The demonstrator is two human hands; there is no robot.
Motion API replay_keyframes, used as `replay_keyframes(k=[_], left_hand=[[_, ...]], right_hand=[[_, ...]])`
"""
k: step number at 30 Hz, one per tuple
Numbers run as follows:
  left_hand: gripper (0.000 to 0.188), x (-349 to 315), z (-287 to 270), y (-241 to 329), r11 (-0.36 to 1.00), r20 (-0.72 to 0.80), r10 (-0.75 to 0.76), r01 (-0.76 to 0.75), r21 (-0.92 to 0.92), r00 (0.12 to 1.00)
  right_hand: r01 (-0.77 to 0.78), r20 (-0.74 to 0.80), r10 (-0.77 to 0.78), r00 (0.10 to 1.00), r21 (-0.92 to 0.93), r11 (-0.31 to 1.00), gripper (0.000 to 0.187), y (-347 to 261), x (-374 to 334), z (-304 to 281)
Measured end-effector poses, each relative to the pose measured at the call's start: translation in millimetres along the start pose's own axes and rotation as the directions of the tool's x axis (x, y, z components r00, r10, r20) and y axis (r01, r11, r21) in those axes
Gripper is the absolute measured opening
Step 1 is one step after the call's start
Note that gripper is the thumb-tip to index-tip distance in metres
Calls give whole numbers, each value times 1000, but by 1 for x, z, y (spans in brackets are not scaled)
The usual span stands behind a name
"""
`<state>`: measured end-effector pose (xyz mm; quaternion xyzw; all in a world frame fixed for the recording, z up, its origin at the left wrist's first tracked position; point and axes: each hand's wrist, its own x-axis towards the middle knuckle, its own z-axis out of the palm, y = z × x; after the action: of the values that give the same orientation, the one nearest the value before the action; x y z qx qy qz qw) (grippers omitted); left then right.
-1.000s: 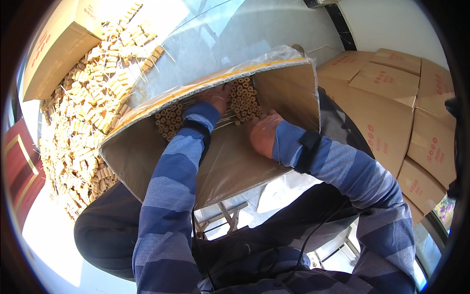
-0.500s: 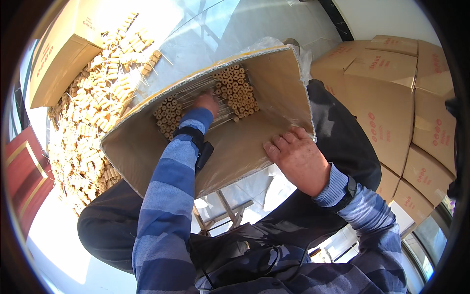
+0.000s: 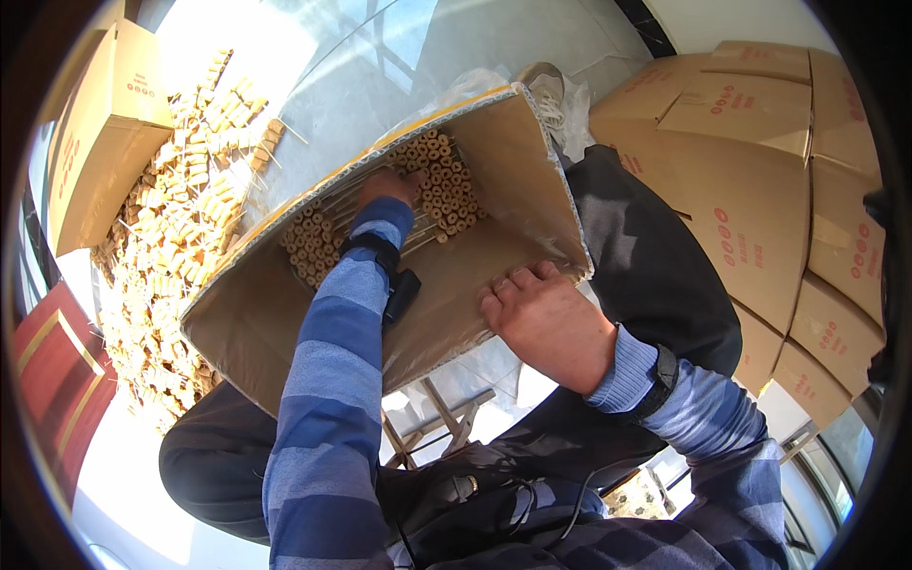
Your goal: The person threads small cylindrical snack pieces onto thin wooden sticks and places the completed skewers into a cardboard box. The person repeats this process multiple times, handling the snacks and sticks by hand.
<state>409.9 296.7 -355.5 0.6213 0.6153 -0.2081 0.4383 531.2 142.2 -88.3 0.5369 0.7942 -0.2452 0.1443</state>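
An open cardboard box (image 3: 522, 161) lies tilted across my lap, lined with clear plastic. Inside stand two bundles of thin sticks tipped with tan, hollow-ended cylinders: a smaller left bundle (image 3: 309, 249) and a larger right bundle (image 3: 450, 195). My left hand (image 3: 388, 188) reaches down between them over the pale sticks, by the right bundle's left side. Its fingers are mostly hidden, so I cannot see whether anything is in them. With its fingers bent over the box's near rim, my right hand (image 3: 546, 318) grips the cardboard near the right corner.
A large heap of loose tan-tipped sticks (image 3: 180, 228) covers the floor at left. Beside it stands a cardboard carton (image 3: 119, 123), with a red panel (image 3: 66, 380) nearer. Stacked cartons (image 3: 750, 218) line the right. A shoe (image 3: 543, 90) shows behind the box.
My left hand has moved closer to the right bundle inside the box. The box and my right hand sit slightly farther left in view; the right hand keeps its hold on the rim.
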Motion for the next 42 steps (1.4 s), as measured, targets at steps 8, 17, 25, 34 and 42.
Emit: replay_keyframes(k=[8,17,25,34,42], left_hand=[[54,-19,-17,22,974,-33,47,-38,223,998],[44,-26,15,24,599,-126,689,-462,654,714],[47,-19,17,36,668,61,575,-511,541,816],[51,-83,-50,36,753,116,441,-437,491,890],[48,-248,-195,-49,725,-60,677,-650,228,733]], right_hand=[[-32,-18,33,999,20,999,34,-4,1,2],[-27,-9,27,1000,32,999,34,-17,3,6],[-54,-54,56,997,45,998,28,-19,5,5],[-18,-30,17,999,-30,999,16,-20,5,8],[-54,-46,52,998,-44,998,22,-28,8,15]])
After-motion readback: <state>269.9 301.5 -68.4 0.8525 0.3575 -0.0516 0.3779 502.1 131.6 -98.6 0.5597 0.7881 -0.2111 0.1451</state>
